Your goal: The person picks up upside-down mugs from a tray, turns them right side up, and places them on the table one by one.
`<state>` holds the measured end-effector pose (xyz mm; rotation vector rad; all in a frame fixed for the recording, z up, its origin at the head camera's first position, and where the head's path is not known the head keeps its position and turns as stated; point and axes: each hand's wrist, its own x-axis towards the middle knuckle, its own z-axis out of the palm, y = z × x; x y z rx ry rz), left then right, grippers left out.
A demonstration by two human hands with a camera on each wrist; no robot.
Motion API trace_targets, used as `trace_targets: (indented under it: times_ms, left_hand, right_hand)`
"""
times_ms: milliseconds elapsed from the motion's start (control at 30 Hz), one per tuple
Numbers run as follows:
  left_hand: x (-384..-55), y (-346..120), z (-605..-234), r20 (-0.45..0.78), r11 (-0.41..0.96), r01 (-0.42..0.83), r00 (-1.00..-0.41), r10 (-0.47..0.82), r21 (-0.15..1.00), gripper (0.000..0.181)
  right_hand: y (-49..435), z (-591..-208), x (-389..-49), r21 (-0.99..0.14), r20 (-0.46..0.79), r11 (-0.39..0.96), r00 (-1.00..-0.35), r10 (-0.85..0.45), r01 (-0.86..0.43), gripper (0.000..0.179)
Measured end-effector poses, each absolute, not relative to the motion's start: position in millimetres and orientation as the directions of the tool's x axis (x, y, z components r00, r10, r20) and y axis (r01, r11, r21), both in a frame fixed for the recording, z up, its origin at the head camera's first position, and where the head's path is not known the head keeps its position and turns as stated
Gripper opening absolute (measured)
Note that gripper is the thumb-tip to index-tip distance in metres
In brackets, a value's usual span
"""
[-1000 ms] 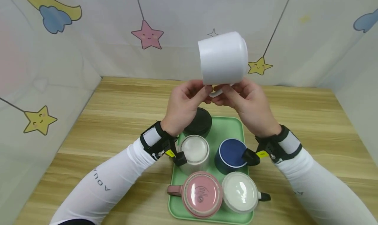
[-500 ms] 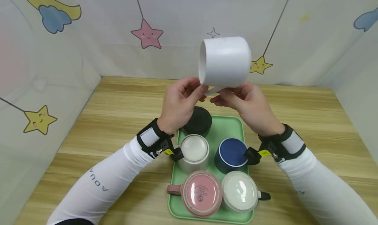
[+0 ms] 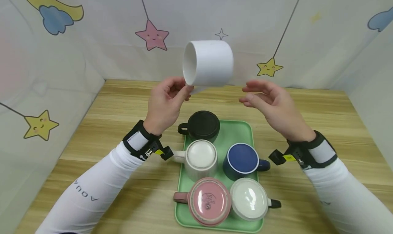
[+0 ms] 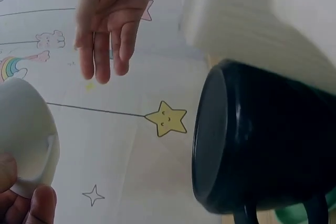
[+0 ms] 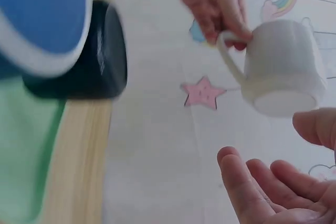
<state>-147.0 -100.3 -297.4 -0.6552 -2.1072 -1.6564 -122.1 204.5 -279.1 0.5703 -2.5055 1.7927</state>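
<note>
A plain white mug is held up on its side above the far part of the table, its mouth facing left. My left hand pinches its handle near the rim, thumb in front. The right wrist view shows the mug's base turned toward the right hand. My right hand hovers to the right of the mug, apart from it, fingers loosely extended with nothing in them. Below the hands lies a green tray carrying several upside-down mugs.
On the tray stand a black mug, a ribbed white mug, a blue mug, a pink mug and a white mug with a black-tipped handle. A printed curtain closes off the wooden table's back.
My right hand has let go of the white mug and moved right. The left hand has carried the mug leftward, and its mouth has turned more into view.
</note>
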Motion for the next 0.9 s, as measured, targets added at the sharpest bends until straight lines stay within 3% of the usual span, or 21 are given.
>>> trace_targets:
  times_ms: [167,433,667,900]
  left_hand:
    - [-151,-119,-299,0.545,0.276,0.550,-0.832,0.101,0.788,0.018]
    - [-156,-148,-306,0.567,0.436,0.533,-0.821,0.061,0.725,0.017]
    - [-159,-172,-313,0.579,0.594,0.488,-0.814,0.046,0.639,0.018]
    - [-158,-188,-324,0.557,0.689,0.439,-0.828,0.061,0.577,0.017]
  right_hand:
    - [218,-281,-123,-0.815,0.255,0.458,-0.929,-0.267,-0.355,0.043]
    - [242,-292,-124,-0.569,0.298,0.669,-0.878,-0.374,-0.478,0.054]
    - [262,-306,-125,-0.436,0.247,0.761,-0.877,-0.412,-0.481,0.061]
    - [278,-315,-125,-0.374,0.188,0.812,-0.894,-0.407,-0.448,0.066]
